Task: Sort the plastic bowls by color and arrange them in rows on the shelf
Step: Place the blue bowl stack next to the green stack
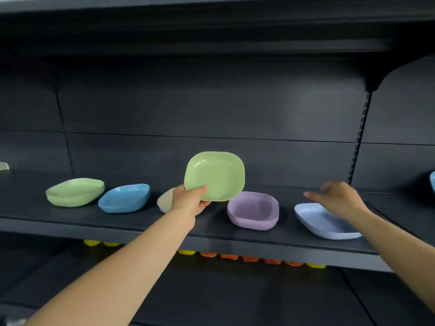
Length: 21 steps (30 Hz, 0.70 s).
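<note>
The fingers of the left hand (189, 200) pinch the lower left rim of a green bowl (215, 176), thumb on the inner face and the other fingers curled behind it. The bowl is lifted clear of the shelf (164, 222) and tilted so its open side faces the camera. Just behind and to the left of those fingers a beige bowl (164, 200) rests on the shelf, partly hidden by the hand. Farther left of the fingers sits a blue bowl (124, 198), and beyond it a second green bowl (75, 191), which looks like more than one nested together. Just right of the fingers and below the lifted bowl stands a purple bowl (253, 210).

The right hand (339, 196) is blurred; its fingers reach out loosely towards the left, holding nothing, though whether they are spread or together cannot be told. Directly beneath them a pale blue bowl (322, 222) lies near the front edge of the shelf, apart from the fingers.

Yellow and orange objects (249, 258) peek out from under the shelf's front lip, well below both hands.
</note>
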### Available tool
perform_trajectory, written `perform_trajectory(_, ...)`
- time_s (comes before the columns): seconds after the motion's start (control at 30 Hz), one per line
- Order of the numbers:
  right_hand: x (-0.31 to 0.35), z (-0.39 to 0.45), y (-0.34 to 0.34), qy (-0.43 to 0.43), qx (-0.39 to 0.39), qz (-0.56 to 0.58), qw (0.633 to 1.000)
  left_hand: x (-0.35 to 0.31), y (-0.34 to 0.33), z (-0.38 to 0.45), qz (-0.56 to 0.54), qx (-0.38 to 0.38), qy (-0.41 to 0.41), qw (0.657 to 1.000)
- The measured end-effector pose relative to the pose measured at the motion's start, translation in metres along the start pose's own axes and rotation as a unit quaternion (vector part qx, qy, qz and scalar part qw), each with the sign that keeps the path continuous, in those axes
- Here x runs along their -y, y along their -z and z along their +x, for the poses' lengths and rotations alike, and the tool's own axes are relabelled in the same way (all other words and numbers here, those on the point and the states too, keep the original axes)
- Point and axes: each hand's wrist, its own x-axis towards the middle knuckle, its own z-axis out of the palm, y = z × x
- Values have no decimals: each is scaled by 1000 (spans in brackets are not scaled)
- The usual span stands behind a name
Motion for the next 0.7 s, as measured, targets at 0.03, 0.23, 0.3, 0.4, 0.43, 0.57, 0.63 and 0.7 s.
perform_trajectory(0.03,24,-15,-4,21,-5,43,999,-4,9,-4,1,3,-2,1000)
perform_trajectory(0.23,141,-94,-52,71,46,371,925,-17,64,-26,-1,30,-27,999)
perform_trajectory(0.3,173,-106,-70,63,68,434,896,-21,84,-30,7,33,-32,999)
perform_trajectory(0.4,220,-116,-94,37,90,509,855,-34,117,-25,31,22,-56,998)
perform_trajectory(0.43,234,-117,-102,27,98,527,844,-39,129,-21,38,15,-69,997)
perform_trajectory(0.57,295,-124,-139,9,142,547,825,-57,180,4,39,-20,-105,994)
perform_trajectory(0.63,327,-125,-163,13,159,555,816,-64,207,19,39,-36,-112,992)
perform_trajectory(0.7,358,-124,-189,28,171,555,814,-74,234,39,51,-49,-115,991)
